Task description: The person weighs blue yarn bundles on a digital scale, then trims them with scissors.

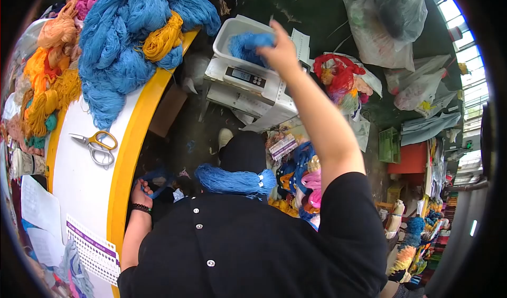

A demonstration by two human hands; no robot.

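My right hand [280, 49] is stretched out over a white tub [228, 33] that sits on a weighing scale [245, 82], and it grips a bundle of blue yarn [247, 45] lying in the tub. My left hand [141, 192] is down beside the yellow table edge [127, 155], closed on a strand of blue yarn [153, 179]. A bound skein of blue yarn [235, 181] rests on my lap.
A white table holds a heap of blue, yellow and orange yarn [121, 34], scissors [97, 145] and colour cards [92, 248]. Plastic bags [388, 23], a red yarn pile [338, 76], a green crate [390, 145] and mixed yarn [301, 176] lie on the floor.
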